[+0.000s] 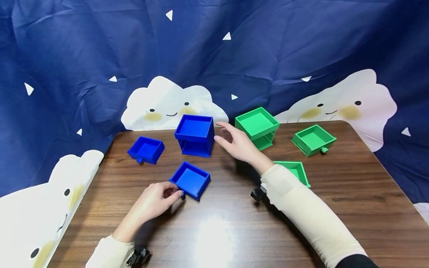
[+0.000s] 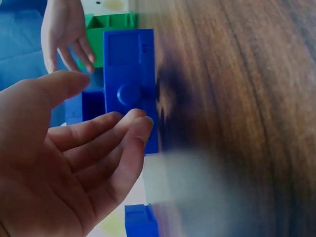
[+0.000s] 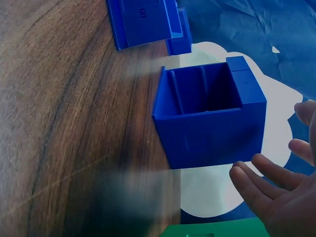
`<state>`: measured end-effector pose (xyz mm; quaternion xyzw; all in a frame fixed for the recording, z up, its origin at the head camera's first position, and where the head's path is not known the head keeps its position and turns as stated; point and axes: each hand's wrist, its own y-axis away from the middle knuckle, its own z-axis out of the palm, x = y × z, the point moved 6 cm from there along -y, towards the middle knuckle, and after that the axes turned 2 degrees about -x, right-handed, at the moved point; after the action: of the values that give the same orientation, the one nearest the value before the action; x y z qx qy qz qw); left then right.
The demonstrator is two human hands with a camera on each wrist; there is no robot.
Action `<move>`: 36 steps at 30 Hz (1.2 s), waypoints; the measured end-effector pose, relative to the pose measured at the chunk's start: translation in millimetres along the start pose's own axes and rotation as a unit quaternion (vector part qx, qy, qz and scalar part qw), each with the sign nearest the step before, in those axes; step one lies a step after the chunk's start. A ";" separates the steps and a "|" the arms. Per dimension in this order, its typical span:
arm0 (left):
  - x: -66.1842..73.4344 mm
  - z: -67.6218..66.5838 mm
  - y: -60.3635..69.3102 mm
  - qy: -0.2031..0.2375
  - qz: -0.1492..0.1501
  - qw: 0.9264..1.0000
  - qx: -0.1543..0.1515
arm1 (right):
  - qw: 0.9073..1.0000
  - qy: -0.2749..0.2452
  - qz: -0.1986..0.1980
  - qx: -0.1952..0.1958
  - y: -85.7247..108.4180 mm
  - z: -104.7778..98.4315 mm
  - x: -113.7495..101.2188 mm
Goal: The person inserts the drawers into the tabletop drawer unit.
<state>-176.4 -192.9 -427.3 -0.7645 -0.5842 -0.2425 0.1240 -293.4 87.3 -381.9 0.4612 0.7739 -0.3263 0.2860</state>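
Note:
A blue drawer (image 1: 190, 180) with a round knob (image 2: 129, 94) lies on the table in front of the blue cabinet (image 1: 195, 136). My left hand (image 1: 155, 201) is at the drawer's knob end; in the left wrist view its thumb and loosely bent fingers are apart, with the knob showing uncovered between them. Beside the right wall of the cabinet, my right hand (image 1: 242, 145) reaches out with thumb and fingers spread, holding nothing. The cabinet's front opening shows bare inside in the right wrist view, below a shallow tray top.
Another blue drawer (image 1: 146, 149) rests at the left. A green cabinet (image 1: 257, 124) stands just behind my right hand. One green drawer (image 1: 314, 139) lies at the right; a second green drawer (image 1: 296, 171) is partly hidden by my right forearm. A cloud-patterned curtain (image 1: 201, 44) hangs behind the table.

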 end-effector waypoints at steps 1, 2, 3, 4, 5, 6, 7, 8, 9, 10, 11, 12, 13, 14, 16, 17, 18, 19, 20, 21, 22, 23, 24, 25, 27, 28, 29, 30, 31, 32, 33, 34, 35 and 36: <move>-0.5 0.8 -0.2 0.001 -0.002 1.000 0.000 | 1.000 -0.001 0.000 -0.003 -1.5 2.0 0.8; -1.3 1.5 -0.4 0.001 -0.004 1.000 0.000 | 1.000 -0.004 0.001 -0.007 -3.1 4.1 1.6; -1.9 2.1 -0.6 0.003 -0.005 1.000 0.000 | 1.000 -0.007 0.001 -0.010 -4.8 6.3 2.1; -2.3 2.6 -0.3 0.004 -0.007 1.000 -0.002 | 1.000 -0.009 0.000 -0.013 -6.4 8.4 2.3; -2.7 3.0 0.0 0.007 -0.008 1.000 -0.004 | 1.000 -0.010 -0.001 -0.015 -7.8 10.4 2.3; -3.3 3.6 0.2 0.009 -0.010 1.000 -0.005 | 1.000 -0.012 -0.002 -0.018 -9.5 12.6 2.2; -3.9 4.4 0.1 0.009 -0.011 1.000 -0.008 | 1.000 -0.014 -0.004 -0.019 -11.1 14.5 2.3; -3.9 4.9 0.0 0.011 -0.012 1.000 -0.009 | 1.000 -0.016 -0.006 -0.020 -12.8 16.3 2.6; -3.7 5.6 -0.2 0.012 -0.013 1.000 -0.013 | 1.000 -0.016 -0.007 -0.021 -14.2 18.0 2.7; -3.7 6.4 -0.6 0.012 -0.014 1.000 -0.015 | 1.000 -0.017 -0.008 -0.022 -15.5 19.6 3.1; -3.7 7.2 -1.2 0.011 -0.014 1.000 -0.018 | 1.000 -0.018 -0.007 -0.022 -16.9 21.1 3.6; -3.8 8.3 -1.9 0.009 -0.012 1.000 -0.020 | 1.000 -0.019 -0.006 -0.022 -18.2 22.3 4.2; -3.7 9.0 -2.6 0.008 -0.010 1.000 -0.023 | 1.000 -0.020 -0.004 -0.021 -19.4 23.3 4.7; -3.6 10.0 -3.4 0.008 -0.008 1.000 -0.026 | 1.000 -0.020 -0.001 -0.020 -20.6 24.2 5.3; -3.5 12.2 -5.2 0.006 -0.003 1.000 -0.030 | 1.000 -0.022 0.007 -0.017 -23.0 25.5 6.7; -3.3 13.0 -6.1 0.005 0.001 1.000 -0.031 | 1.000 -0.023 0.010 -0.016 -24.1 26.0 7.4; -2.6 13.5 -6.8 0.004 0.006 1.000 -0.028 | 1.000 -0.023 0.014 -0.014 -25.1 26.5 8.1; -2.0 13.9 -7.4 0.005 0.010 1.000 -0.026 | 1.000 -0.022 0.017 -0.012 -26.0 26.9 9.0; -1.3 14.5 -8.0 0.004 0.012 1.000 -0.024 | 1.000 -0.021 0.019 -0.011 -26.8 27.3 9.7; -3.9 16.8 -9.3 0.002 0.025 1.000 -0.015 | 1.000 -0.020 0.022 -0.009 -27.6 27.7 10.5; -3.2 17.1 -9.8 0.002 0.025 1.000 -0.012 | 1.000 -0.018 0.024 -0.008 -28.3 28.1 11.2; -3.0 17.7 -10.6 0.000 0.023 1.000 -0.009 | 1.000 -0.017 0.025 -0.007 -29.0 28.7 12.0; -3.0 18.5 -11.5 -0.001 0.020 1.000 -0.008 | 1.000 -0.015 0.025 -0.007 -29.6 29.2 12.5; -3.3 19.6 -12.5 -0.002 0.013 1.000 -0.009 | 1.000 -0.013 0.025 -0.007 -30.1 29.7 12.7; -3.9 21.4 -14.4 -0.004 0.004 1.000 -0.010 | 1.000 -0.008 0.024 -0.010 -31.6 30.7 13.1; -1.2 20.5 -14.8 -0.002 -0.009 1.000 -0.015 | 1.000 -0.005 0.023 -0.012 -32.3 31.1 13.0; -2.3 21.6 -15.8 -0.002 -0.009 1.000 -0.015 | 1.000 -0.002 0.022 -0.015 -32.9 31.7 13.3; -6.6 24.8 -17.8 -0.006 0.003 1.000 -0.007 | 1.000 0.002 0.024 -0.017 -33.5 32.2 13.5; -8.2 26.0 -18.5 -0.005 0.011 1.000 -0.001 | 1.000 0.006 0.025 -0.019 -34.0 32.7 13.7; -10.8 27.9 -19.2 -0.004 0.019 1.000 0.003 | 0.999 0.009 0.027 -0.020 -34.7 33.1 14.3; -13.7 30.2 -20.2 -0.003 0.028 1.000 0.009 | 0.999 0.011 0.029 -0.021 -35.1 33.4 14.5; -22.2 36.2 -23.7 -0.005 0.043 0.999 0.017 | 0.999 0.011 0.031 -0.022 -35.4 33.5 14.5; -29.1 41.6 -25.4 -0.008 0.055 0.998 0.022 | 0.999 0.010 0.033 -0.023 -35.9 33.9 14.9; -30.8 42.8 -25.6 -0.006 0.060 0.998 0.025 | 0.999 0.008 0.035 -0.022 -36.5 34.0 14.9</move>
<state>-197.3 -191.0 -482.0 -0.7960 -0.5442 -0.2157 0.1537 -327.6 55.8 -405.4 0.4838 0.7669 -0.2952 0.3012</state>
